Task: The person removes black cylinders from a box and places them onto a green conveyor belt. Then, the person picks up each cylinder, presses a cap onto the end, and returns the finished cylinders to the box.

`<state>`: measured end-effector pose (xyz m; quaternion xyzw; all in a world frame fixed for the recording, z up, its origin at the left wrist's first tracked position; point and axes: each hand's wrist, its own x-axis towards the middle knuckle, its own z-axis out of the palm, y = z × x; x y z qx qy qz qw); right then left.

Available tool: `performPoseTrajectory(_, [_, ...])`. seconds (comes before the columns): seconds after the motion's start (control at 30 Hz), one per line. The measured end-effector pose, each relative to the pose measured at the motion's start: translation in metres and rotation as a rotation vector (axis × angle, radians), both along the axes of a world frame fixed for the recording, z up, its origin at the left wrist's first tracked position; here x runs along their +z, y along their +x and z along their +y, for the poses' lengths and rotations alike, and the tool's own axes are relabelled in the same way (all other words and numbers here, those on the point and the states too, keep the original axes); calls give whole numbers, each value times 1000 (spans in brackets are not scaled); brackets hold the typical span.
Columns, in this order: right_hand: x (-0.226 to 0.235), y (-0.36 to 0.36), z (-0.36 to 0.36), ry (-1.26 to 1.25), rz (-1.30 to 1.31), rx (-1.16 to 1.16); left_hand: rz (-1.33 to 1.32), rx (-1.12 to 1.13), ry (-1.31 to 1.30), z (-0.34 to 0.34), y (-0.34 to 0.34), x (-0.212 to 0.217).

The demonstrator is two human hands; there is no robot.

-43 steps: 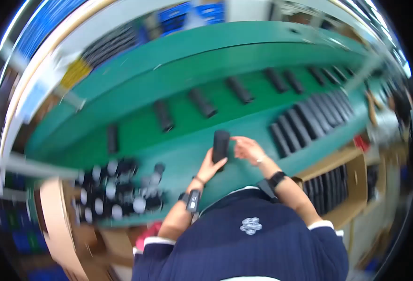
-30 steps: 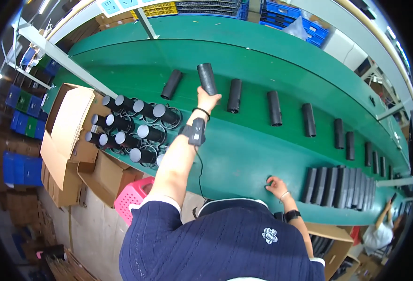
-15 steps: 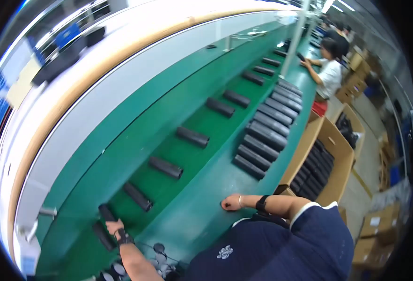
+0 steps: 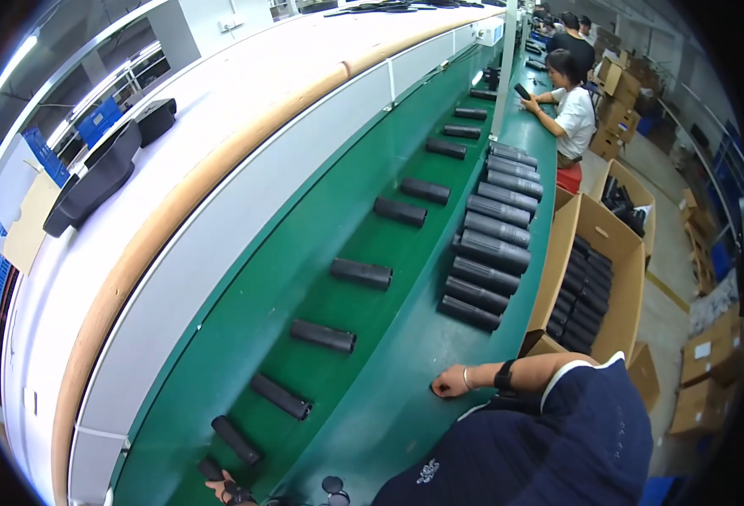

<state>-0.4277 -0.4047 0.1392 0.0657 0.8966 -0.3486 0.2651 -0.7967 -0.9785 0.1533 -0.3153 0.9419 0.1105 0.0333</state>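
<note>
Bench [image 4: 389,413]: left hand [image 4: 222,487] curled on cylinder [image 4: 209,467]

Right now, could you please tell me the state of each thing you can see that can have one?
Left hand: at a black cylinder's end, grip unclear
That black cylinder: partly hidden
Right hand: fingers curled, contents unclear
Spaced cylinders: lying on their sides, apart
Grouped cylinders: lying side by side
Nearer large box: open, dark pieces inside
Co-worker's dark object: held up

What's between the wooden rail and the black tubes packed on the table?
A pale panel, then green surface with separate black tubes, in the head view.
</note>
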Motion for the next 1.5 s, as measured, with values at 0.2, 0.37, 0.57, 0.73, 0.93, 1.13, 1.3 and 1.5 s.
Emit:
performPoseTrajectory(0.2, [5,5,-2,-4,-38,-31,104,292,-402,-19,-36,-24])
performPoseTrajectory(0.37, [-2,-3,-4,-5,-24,15,108,530,-427,-59,-23,-25])
performPoseTrajectory(0.57, [8,-1,-5,-11,-57,-25,1,110,-263,5,-28,32])
performPoseTrajectory(0.73, [12,0,-2,4,-101,-72,-227,-383,371,120,-35,39])
performPoseTrajectory(0.93, [7,3,-5,15,-58,-88,-329,-321,1017,139,-17,15])
performPoseTrajectory(1.13, [6,-17,-13,-11,22,6,72,-778,854,65,-28,-65])
performPoseTrajectory(1.3, [11,1,-14,-24,35,-131,261,-1128,734,144,-13,-27])
performPoseTrajectory(1.5, [2,4,-11,-20,78,-135,50,-820,390,121,-24,-8])
